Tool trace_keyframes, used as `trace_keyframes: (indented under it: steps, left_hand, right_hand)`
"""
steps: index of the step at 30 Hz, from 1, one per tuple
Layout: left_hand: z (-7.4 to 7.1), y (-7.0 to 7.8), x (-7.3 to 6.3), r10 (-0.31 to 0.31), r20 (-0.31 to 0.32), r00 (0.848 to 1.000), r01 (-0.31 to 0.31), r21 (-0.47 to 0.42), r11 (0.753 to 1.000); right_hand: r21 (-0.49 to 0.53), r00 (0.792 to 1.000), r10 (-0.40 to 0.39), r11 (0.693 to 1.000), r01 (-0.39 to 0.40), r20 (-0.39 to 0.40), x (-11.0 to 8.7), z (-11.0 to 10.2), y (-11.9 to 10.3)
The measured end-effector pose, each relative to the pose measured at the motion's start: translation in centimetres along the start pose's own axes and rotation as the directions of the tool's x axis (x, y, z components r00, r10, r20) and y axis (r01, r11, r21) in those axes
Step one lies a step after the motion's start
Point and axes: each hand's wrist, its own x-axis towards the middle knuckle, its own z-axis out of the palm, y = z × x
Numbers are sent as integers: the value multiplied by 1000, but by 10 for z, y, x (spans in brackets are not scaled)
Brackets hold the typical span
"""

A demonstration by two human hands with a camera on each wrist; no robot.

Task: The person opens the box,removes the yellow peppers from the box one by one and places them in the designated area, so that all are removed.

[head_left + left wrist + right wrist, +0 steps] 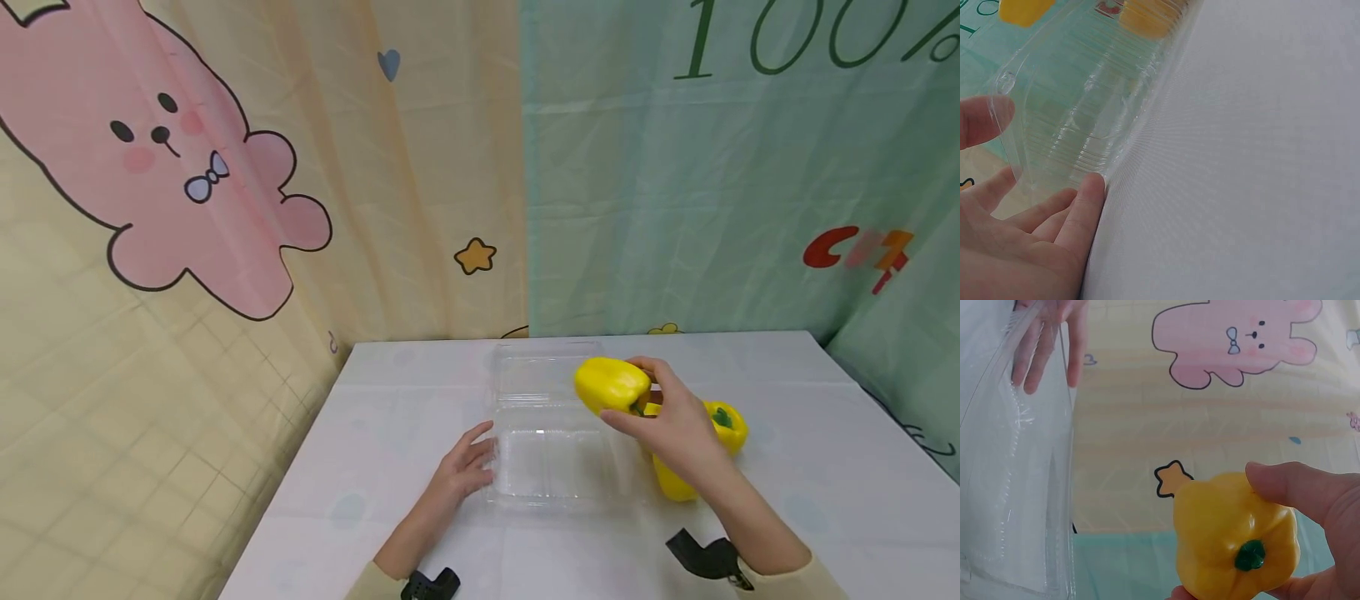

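Observation:
My right hand (pixel 675 421) holds a yellow bell pepper (pixel 611 385) above the table, thumb on one side and fingers on the other. Its green stem faces the camera in the right wrist view, where the pepper (pixel 1229 525) fills the lower middle. To its left lies an open clear plastic clamshell box (pixel 555 467), lid hinged back toward the wall. My left hand (pixel 468 467) rests at the box's left side with fingers extended and spread. In the left wrist view, the thumb (pixel 988 119) lies by the rim and the fingertips touch the lower wall.
More yellow bell peppers (pixel 727 429) sit on the white table (pixel 390 417) to the right, partly hidden behind my right hand and forearm. A printed curtain (pixel 420 167) hangs behind the table's far edge. Black straps (pixel 705 557) circle both wrists.

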Motion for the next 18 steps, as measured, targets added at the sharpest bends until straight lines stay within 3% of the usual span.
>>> trace_keyframes:
  steps: [18]
  left_hand:
    - [0,0,1,-2,2,1000,2,-22,1000]
  right_hand:
    - [-3,1000,17,1000,-17,3,-1,-16,15]
